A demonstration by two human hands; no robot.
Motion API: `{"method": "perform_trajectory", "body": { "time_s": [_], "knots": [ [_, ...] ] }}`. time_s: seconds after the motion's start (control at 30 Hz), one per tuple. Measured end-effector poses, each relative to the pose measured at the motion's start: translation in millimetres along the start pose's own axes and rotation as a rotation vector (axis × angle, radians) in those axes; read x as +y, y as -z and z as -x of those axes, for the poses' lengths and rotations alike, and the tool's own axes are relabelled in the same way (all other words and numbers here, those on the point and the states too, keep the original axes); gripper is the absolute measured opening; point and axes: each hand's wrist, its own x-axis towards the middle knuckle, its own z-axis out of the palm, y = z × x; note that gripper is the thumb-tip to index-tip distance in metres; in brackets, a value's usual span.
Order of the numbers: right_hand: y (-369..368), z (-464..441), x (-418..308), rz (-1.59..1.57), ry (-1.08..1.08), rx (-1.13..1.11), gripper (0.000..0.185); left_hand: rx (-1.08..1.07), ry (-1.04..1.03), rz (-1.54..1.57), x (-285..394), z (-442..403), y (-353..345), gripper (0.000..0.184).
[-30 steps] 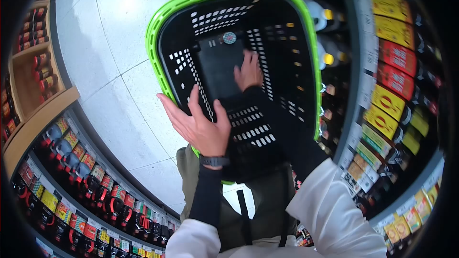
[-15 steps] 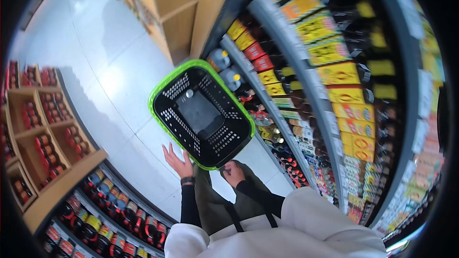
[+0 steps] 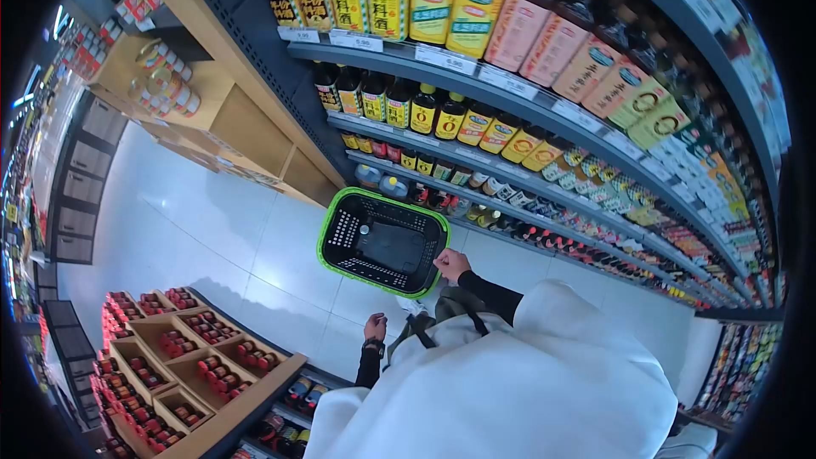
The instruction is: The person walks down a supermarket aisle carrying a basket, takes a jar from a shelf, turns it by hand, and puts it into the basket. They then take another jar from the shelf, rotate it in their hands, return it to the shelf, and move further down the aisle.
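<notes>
A black shopping basket (image 3: 384, 242) with a bright green rim and perforated walls is in front of my legs, with nothing inside it that I can make out. My right hand (image 3: 453, 264) is closed at the basket's near right corner, where its fingers curl on the edge; the exact part gripped is too small to tell. Lower and to the left, apart from the basket, my left hand (image 3: 375, 327) hangs by my leg. Its fingers are curled in, with nothing visible in them. A dark band circles the left wrist.
Shelves of sauce bottles (image 3: 433, 115) run along the right. A wooden display stand (image 3: 255, 132) stands ahead, near the basket's far side. Wooden bins of red-lidded jars (image 3: 204, 327) are at the lower left. Pale tiled floor (image 3: 255, 246) lies between.
The view has turned toward the right-hand shelves, showing more bottles. My left hand has gone from spread fingers beside the basket to curled fingers lower down. My right hand stays at the basket's edge.
</notes>
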Motion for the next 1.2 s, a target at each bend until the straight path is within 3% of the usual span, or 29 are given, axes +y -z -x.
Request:
{"method": "perform_trajectory", "body": {
  "time_s": [0.07,0.2,0.4,0.63,0.77,0.87,0.93,1.0,1.2],
  "knots": [
    [6.8,7.0,-2.4,-0.013,0.020,0.037,0.019,-0.092,0.119,0.101,1.4,-18.5,7.4,0.026],
    [19.1,40.0,7.5,-0.098,0.026,0.147,0.019,-0.025,0.164,0.020,28.7,-30.4,21.3,0.024],
    [42.5,79.8,42.5,-0.388,-0.056,0.333,0.015,-0.101,0.107,-0.239,38.7,-58.0,15.1,0.025],
    [83.4,96.5,53.1,-0.561,0.020,0.377,0.016,-0.134,0.083,-0.150,76.8,-48.2,-21.8,0.025],
    [116.5,86.9,58.5,-0.605,0.071,0.366,0.018,-0.196,0.010,-0.114,120.1,-31.9,-64.6,0.028],
    [147.3,76.4,65.2,-0.645,0.111,0.321,0.018,-0.205,-0.174,-0.035,128.1,-45.2,-106.5,0.027],
    [168.5,75.3,72.2,-0.661,0.119,0.281,0.018,-0.101,-0.291,-0.103,160.1,-29.4,-135.5,0.027],
    [193.6,75.5,76.5,-0.652,0.139,0.227,0.017,-0.166,-0.297,0.005,238.5,21.6,-149.1,0.020],
    [256.1,76.3,102.5,-0.602,0.122,0.121,0.018,-0.172,-0.698,0.304,387.1,64.0,-174.2,0.022]
  ]
}}
